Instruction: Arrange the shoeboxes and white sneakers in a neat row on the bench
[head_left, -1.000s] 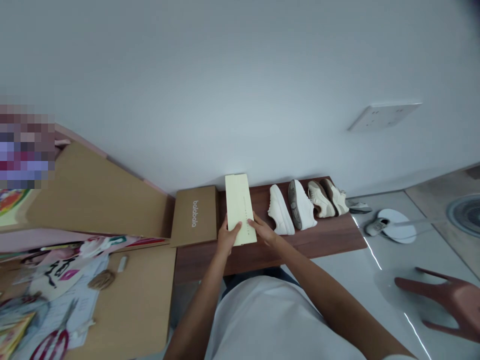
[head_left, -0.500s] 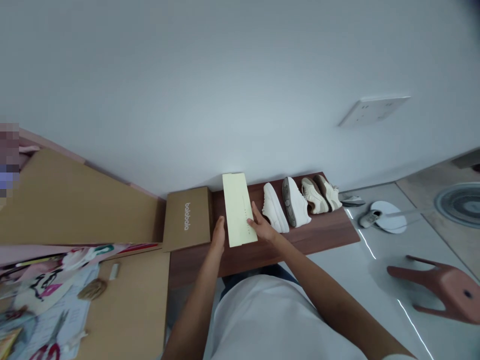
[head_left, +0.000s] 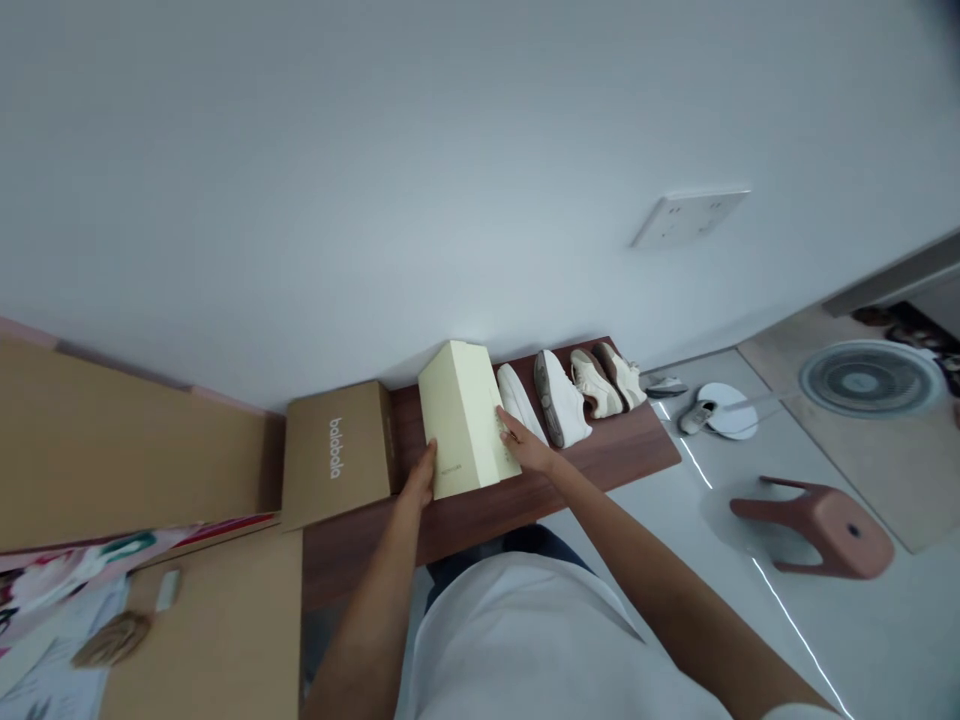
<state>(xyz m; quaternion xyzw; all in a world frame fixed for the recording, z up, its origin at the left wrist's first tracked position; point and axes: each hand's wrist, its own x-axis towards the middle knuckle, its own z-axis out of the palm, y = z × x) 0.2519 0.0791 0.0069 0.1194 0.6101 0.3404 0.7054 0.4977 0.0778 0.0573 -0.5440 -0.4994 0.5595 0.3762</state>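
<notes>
A pale yellow shoebox is tilted over the dark wooden bench, with two of its long faces showing. My left hand presses against its lower left edge, thumb up along the side. On the opposite side, my right hand grips it with the thumb on the printed face; the other fingers are partly hidden. Just right of the box lies a white shoe, partly covered by the box and my right hand. Beside that shoe is a second white shoe with its grey sole showing.
A brown cardboard box stands left on the bench. Beige shoes sit toward its right end. A larger open carton is at far left. On the floor are a pink stool and a fan. A socket plate is on the wall.
The shoebox has rolled to the right, so a second long face now shows. My left hand has come into contact with it. The whole view has shifted rightward.
</notes>
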